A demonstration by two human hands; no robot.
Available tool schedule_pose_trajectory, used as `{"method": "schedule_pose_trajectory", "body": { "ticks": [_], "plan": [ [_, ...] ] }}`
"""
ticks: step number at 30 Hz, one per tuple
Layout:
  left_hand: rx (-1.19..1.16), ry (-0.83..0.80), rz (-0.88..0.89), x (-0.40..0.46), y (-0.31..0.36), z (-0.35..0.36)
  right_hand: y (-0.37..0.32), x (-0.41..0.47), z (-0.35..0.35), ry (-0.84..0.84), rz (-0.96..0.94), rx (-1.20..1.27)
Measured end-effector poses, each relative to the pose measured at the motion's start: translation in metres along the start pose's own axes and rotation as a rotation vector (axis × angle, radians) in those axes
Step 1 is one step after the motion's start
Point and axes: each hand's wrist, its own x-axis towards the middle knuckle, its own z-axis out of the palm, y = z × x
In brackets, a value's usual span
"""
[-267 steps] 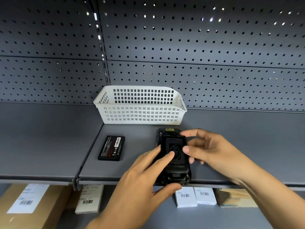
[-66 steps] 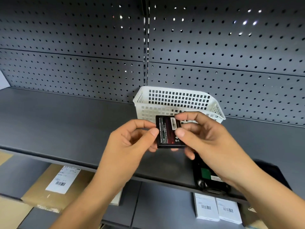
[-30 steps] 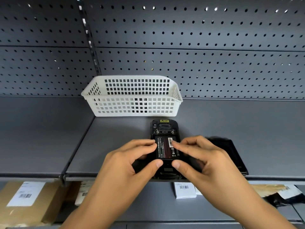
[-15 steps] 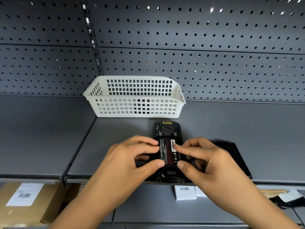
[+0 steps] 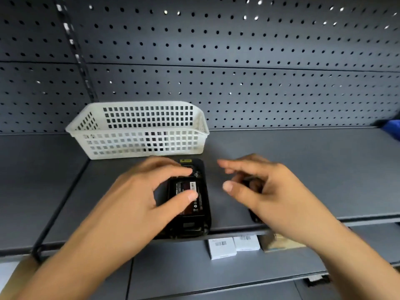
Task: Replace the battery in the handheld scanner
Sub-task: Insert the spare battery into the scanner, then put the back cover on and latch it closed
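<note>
The black handheld scanner (image 5: 205, 215) lies back-up near the front edge of the grey shelf (image 5: 313, 169). Its battery bay is uncovered, and the black battery (image 5: 184, 188) with a white label sits in it. My left hand (image 5: 138, 198) holds the scanner, with its fingers on the top end and its thumb on the battery. My right hand (image 5: 272, 191) hovers to the right of the scanner, fingers spread and empty. It hangs over the black battery cover (image 5: 252, 214), which it mostly hides.
A white perforated basket (image 5: 138, 146) stands just behind the scanner, against the pegboard back wall. Small white barcoded boxes (image 5: 223, 247) and a brown package lie on the lower shelf. Something blue (image 5: 394, 128) shows at the far right edge.
My right hand has let go of the battery and moved right, over the cover. The battery now lies down in the bay. My left hand stays on the scanner.
</note>
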Motion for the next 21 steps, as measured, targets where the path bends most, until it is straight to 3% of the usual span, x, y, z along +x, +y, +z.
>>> {"method": "schedule_pose_trajectory", "body": {
  "ticks": [3, 10, 16, 21],
  "plan": [
    [0.091, -0.034, 0.101, 0.013, 0.038, 0.016, 0.014, 0.007, -0.043, 0.144, 0.049, -0.054],
    [0.473, -0.13, 0.258, 0.027, 0.076, 0.082, 0.064, -0.002, -0.057, -0.045, 0.25, -0.256],
    [0.428, -0.13, 0.21, 0.026, 0.073, 0.098, 0.075, -0.006, -0.044, -0.009, 0.213, -0.34],
    [0.346, -0.06, 0.24, 0.018, 0.073, 0.099, 0.076, -0.007, -0.05, -0.001, 0.244, -0.2]
  ]
}}
